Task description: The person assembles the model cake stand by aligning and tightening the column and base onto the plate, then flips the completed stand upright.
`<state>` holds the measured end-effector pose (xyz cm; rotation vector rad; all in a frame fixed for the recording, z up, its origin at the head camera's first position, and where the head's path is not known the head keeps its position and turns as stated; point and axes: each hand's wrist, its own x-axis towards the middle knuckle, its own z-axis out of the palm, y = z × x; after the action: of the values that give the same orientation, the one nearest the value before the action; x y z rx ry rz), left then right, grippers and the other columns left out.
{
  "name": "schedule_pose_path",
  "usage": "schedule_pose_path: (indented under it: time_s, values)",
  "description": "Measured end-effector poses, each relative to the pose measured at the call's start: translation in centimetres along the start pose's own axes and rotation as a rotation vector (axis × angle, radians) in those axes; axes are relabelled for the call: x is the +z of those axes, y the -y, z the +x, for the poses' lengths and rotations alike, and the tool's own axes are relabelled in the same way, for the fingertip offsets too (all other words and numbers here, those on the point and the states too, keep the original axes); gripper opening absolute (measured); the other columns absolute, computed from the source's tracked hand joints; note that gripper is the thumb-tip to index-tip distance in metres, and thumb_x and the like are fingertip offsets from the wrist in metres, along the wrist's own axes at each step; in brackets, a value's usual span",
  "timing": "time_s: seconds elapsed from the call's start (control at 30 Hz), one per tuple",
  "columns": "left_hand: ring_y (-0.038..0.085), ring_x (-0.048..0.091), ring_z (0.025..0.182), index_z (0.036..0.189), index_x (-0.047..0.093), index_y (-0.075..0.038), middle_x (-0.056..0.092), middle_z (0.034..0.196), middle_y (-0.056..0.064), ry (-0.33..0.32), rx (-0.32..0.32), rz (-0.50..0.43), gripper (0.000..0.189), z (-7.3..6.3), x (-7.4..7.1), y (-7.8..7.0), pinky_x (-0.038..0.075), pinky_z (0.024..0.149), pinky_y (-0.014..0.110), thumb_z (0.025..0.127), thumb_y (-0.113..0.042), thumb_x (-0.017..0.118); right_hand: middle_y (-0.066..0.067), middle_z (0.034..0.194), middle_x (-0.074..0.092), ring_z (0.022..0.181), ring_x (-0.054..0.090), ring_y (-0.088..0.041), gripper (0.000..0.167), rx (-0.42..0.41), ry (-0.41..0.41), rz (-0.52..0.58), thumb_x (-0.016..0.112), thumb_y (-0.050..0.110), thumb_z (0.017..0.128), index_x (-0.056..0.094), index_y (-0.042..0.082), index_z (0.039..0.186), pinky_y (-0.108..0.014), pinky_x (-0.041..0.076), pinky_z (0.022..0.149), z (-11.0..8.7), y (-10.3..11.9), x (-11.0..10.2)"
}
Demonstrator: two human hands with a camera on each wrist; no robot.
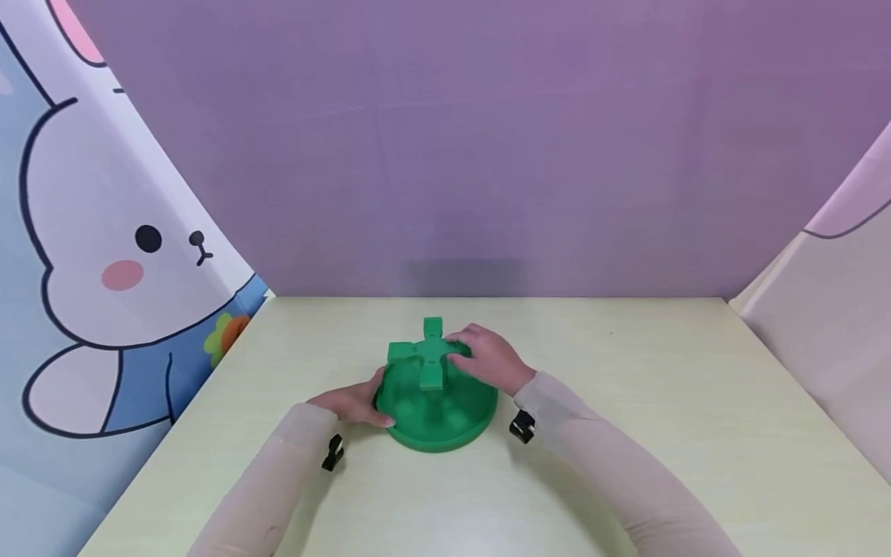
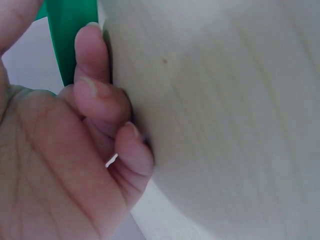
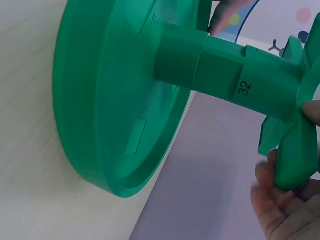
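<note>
A green round base (image 1: 445,425) with a raised rim sits flat on the table. From its middle rises a thick green post (image 3: 220,67), marked 32 in the right wrist view. A green cross-shaped top (image 1: 431,352) with flared arms caps the post. My right hand (image 1: 494,360) pinches the arm on the right, thumb on one face and fingers curled behind it. Down at the left, my left hand (image 1: 356,402) grips the base's rim, with its thumb along the near side. In the left wrist view its curled fingers (image 2: 92,52) lie close over the tabletop.
The pale wood-grain table (image 1: 668,402) reaches back to a purple cloth wall (image 1: 501,155). A rabbit-print sheet (image 1: 104,216) hangs on the left, and another pale sheet (image 1: 828,309) borders the right. Black clips (image 1: 522,426) show beside the wrists.
</note>
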<state>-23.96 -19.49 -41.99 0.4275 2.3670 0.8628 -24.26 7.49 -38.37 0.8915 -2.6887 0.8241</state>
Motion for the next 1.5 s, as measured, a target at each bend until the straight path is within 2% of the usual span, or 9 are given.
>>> schedule_pose_path:
  time_s: [0.23, 0.57, 0.77, 1.03, 1.27, 1.4, 1.47, 1.5]
  values:
    - [0.041, 0.010, 0.142, 0.150, -0.009, 0.001, 0.008, 0.155, 0.027, 0.002, 0.028, -0.020, 0.108, -0.1, -0.1, 0.1, 0.014, 0.112, 0.055, 0.085, -0.023, 0.074, -0.010, 0.106, 0.066, 0.098, 0.062, -0.023, 0.031, 0.048, -0.013, 0.014, 0.068, 0.018, 0.090, 0.067, 0.002, 0.116, -0.038, 0.050, 0.088, -0.2, 0.9, 0.0]
    - [0.043, 0.009, 0.141, 0.149, -0.010, 0.004, 0.006, 0.155, 0.029, 0.013, 0.034, -0.024, 0.108, -0.4, -0.2, -0.2, 0.014, 0.112, 0.055, 0.086, -0.021, 0.074, -0.010, 0.105, 0.068, 0.095, 0.063, -0.023, 0.030, 0.051, -0.054, -0.016, 0.069, 0.016, 0.089, 0.068, 0.001, 0.115, -0.038, 0.051, 0.085, -0.4, 1.5, 0.2]
    - [0.043, 0.010, 0.141, 0.149, -0.008, 0.005, 0.008, 0.154, 0.029, 0.006, 0.015, -0.016, 0.108, -0.7, -0.2, -0.2, 0.015, 0.112, 0.055, 0.085, -0.022, 0.074, -0.010, 0.103, 0.070, 0.094, 0.064, -0.022, 0.030, 0.035, -0.068, -0.053, 0.069, 0.017, 0.089, 0.069, 0.001, 0.115, -0.036, 0.052, 0.083, -0.3, 1.8, 0.5]
    - [0.043, 0.009, 0.141, 0.150, -0.008, 0.004, 0.007, 0.155, 0.029, 0.002, 0.029, -0.022, 0.107, -0.7, -0.2, 0.1, 0.014, 0.112, 0.055, 0.085, -0.021, 0.074, -0.013, 0.103, 0.070, 0.092, 0.065, -0.023, 0.030, 0.084, -0.080, -0.050, 0.069, 0.018, 0.090, 0.069, 0.000, 0.114, -0.037, 0.052, 0.082, -0.5, 2.7, 0.5]
    - [0.042, 0.009, 0.142, 0.150, -0.007, 0.001, 0.008, 0.155, 0.027, 0.021, 0.032, -0.015, 0.107, -0.6, -0.3, 0.3, 0.014, 0.112, 0.055, 0.086, -0.025, 0.073, -0.013, 0.113, 0.068, 0.109, 0.061, -0.027, 0.032, 0.136, -0.051, 0.070, 0.070, 0.020, 0.089, 0.068, 0.000, 0.114, -0.039, 0.048, 0.092, -0.5, 2.4, 0.0]
    - [0.041, 0.009, 0.142, 0.150, -0.011, 0.001, 0.007, 0.155, 0.028, 0.066, 0.065, -0.002, 0.105, -0.7, -0.6, 0.4, 0.014, 0.112, 0.055, 0.089, -0.030, 0.069, -0.010, 0.111, 0.068, 0.102, 0.062, -0.024, 0.033, 0.225, -0.050, 0.236, 0.061, 0.028, 0.095, 0.067, 0.002, 0.117, -0.039, 0.050, 0.088, -0.8, 1.6, -0.8]
    - [0.040, 0.033, 0.131, 0.150, -0.011, 0.001, 0.032, 0.144, 0.030, 0.076, 0.057, -0.005, 0.100, -0.8, -0.9, 0.4, 0.031, 0.105, 0.051, 0.092, -0.031, 0.065, -0.011, 0.110, 0.067, 0.096, 0.063, -0.025, 0.036, 0.279, -0.072, 0.315, 0.055, 0.030, 0.099, 0.066, 0.002, 0.119, -0.039, 0.051, 0.084, -1.0, 1.1, -1.3]
    - [0.038, 0.044, 0.120, 0.150, -0.010, 0.002, 0.044, 0.132, 0.028, 0.076, 0.053, -0.011, 0.097, -0.9, -1.0, 0.5, 0.039, 0.098, 0.047, 0.093, -0.031, 0.063, -0.013, 0.110, 0.067, 0.093, 0.064, -0.026, 0.036, 0.304, -0.080, 0.347, 0.052, 0.030, 0.100, 0.065, 0.002, 0.120, -0.039, 0.052, 0.081, -1.1, 0.8, -1.5]
